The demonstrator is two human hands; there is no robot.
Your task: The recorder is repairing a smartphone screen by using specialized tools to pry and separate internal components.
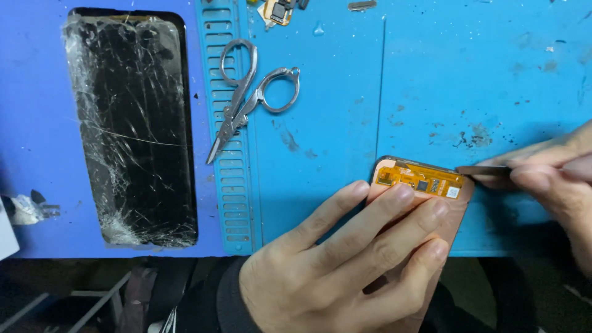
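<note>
Two hands work on a phone panel [425, 203] lying at the mat's [431, 74] near edge, its orange flex strip [419, 179] facing up: the left hand [345, 259] lies flat with fingers spread, pressing the panel down, while the right hand [549, 172] pinches a thin metal blade [484, 170] whose tip touches the panel's right corner. Farther off lie scissors [250, 98], and well to the left a shattered screen [132, 129].
</note>
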